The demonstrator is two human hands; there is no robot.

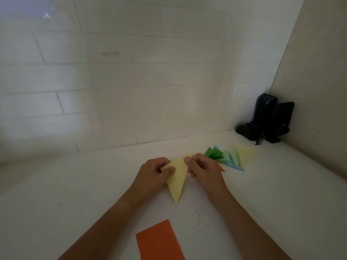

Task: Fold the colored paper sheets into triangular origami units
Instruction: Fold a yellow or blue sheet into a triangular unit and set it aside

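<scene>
Over a white countertop (75, 184), both hands pinch a pale yellow paper triangle (178, 182) folded to a long downward point. The left hand (156, 175) clamps thumb over its left corner; the right hand (201, 170) nips the top edge between thumb and fingers. Finished paper triangles in green, blue and yellow (230, 156) lie just beyond the right hand; a flat orange paper sheet (158, 241) waits nearer the camera. If either pinch slips, the layers could slide and the next crease land crooked.
</scene>
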